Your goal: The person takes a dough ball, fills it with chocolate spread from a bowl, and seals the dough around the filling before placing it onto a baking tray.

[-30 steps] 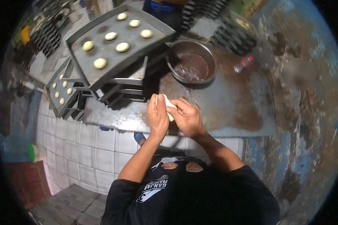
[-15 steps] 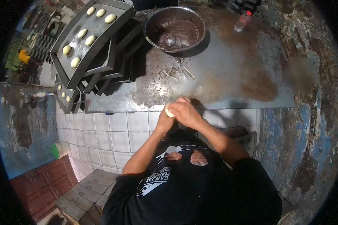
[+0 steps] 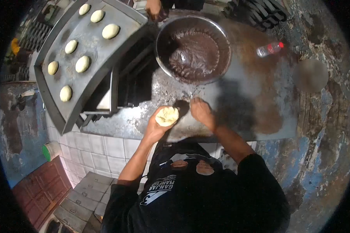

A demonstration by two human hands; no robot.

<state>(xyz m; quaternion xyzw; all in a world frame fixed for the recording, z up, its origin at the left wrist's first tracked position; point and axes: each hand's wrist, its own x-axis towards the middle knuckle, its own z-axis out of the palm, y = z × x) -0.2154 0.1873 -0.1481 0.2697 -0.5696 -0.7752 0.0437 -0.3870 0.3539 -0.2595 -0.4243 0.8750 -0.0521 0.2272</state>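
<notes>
- My left hand (image 3: 155, 130) holds a dough piece (image 3: 167, 116), cupped in the palm near the near edge of the bench (image 3: 260, 116); it is roundish, its hollow facing up, with no clear long axis.
- My right hand (image 3: 201, 113) is just to the right of it, apart from the dough piece, fingers drawn in; I can't tell from here whether they grip anything.
- The metal bowl (image 3: 228, 52) sits straight beyond my right hand, the nearer one, toward the bench's far edge, with dark brown paste (image 3: 202, 50) inside.
- The tray (image 3: 101, 50) at the bench's left end carries seven dough balls (image 3: 82, 64), set apart.
- I see a bottle (image 3: 269, 49) on its side toward the far right corner, and a co-worker's hand (image 3: 153, 7) beyond, between tray and bowl.
</notes>
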